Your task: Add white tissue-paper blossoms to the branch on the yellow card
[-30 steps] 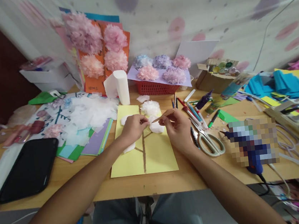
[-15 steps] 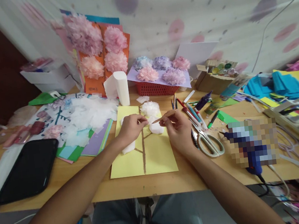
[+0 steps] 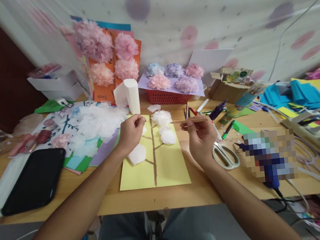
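Note:
A yellow sheet lies on the table, with a brown tree trunk and branches on it. A fluffy white paper flower sits near its top, above white paper rounds. A white paper piece lies on the left side. Above the sheet's upper left, my left hand is closed, its fingertips pinched; anything between them is hidden. Right of the sheet, my right hand grips a thin tan stick-like tool, held about level and pointing left.
Scissors and a blue glue gun, partly blurred, lie right. A black tablet-like object is left, beside white tissue paper. Behind stand a white roll and a red basket under paper flowers.
My hands have moved apart: the left one back to the left, the right one with the tool to the right. The white paper rounds show more fully now.

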`<state>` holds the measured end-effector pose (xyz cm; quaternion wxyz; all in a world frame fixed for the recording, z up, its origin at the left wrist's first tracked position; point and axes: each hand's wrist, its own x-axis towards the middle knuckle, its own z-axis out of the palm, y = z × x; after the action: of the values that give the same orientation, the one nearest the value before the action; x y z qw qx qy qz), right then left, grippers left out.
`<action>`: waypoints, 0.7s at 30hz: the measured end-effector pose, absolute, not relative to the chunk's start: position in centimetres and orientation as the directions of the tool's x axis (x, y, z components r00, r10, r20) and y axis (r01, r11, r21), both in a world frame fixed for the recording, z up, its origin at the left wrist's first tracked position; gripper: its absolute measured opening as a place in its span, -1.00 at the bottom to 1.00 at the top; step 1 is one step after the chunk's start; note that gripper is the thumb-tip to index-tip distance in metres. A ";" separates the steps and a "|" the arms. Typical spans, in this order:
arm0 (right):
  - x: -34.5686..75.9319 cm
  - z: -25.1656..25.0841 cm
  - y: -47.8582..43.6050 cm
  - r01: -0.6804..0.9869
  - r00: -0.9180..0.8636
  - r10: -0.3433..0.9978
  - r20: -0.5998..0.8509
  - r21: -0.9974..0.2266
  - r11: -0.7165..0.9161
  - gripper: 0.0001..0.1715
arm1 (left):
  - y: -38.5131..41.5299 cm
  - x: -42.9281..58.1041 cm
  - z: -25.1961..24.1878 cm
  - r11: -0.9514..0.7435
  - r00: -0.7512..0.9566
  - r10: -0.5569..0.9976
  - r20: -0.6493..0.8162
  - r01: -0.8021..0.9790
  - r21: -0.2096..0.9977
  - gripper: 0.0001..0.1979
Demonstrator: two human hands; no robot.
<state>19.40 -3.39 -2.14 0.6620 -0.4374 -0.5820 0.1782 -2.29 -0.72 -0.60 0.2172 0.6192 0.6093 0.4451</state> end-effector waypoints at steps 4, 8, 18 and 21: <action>19.2 -1.8 -4.8 0.332 0.086 0.721 0.688 -0.702 0.630 -0.93 | -0.7 -2.6 -0.4 -0.151 -0.145 0.948 0.283 0.579 0.801 -0.59; 18.7 -1.7 -6.7 0.399 -0.437 0.544 0.717 -0.387 0.831 -0.80 | -0.5 -3.1 0.0 -0.158 -0.127 0.944 0.305 0.636 0.755 -0.53; 18.9 -1.9 -8.0 0.296 -0.881 0.259 0.396 0.035 0.954 -0.75 | 0.7 -8.7 1.4 -0.115 0.021 0.973 0.231 0.909 0.401 -0.80; 18.6 -2.3 -8.2 0.318 -0.878 0.309 0.365 -0.036 0.947 -0.78 | 0.5 -7.9 1.0 -0.217 0.168 0.974 0.150 0.881 0.420 -0.80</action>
<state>18.63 -8.19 -2.31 0.1862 -0.1617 -0.9690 -0.0123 -7.90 0.53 1.01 0.1184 0.7550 0.6144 0.1960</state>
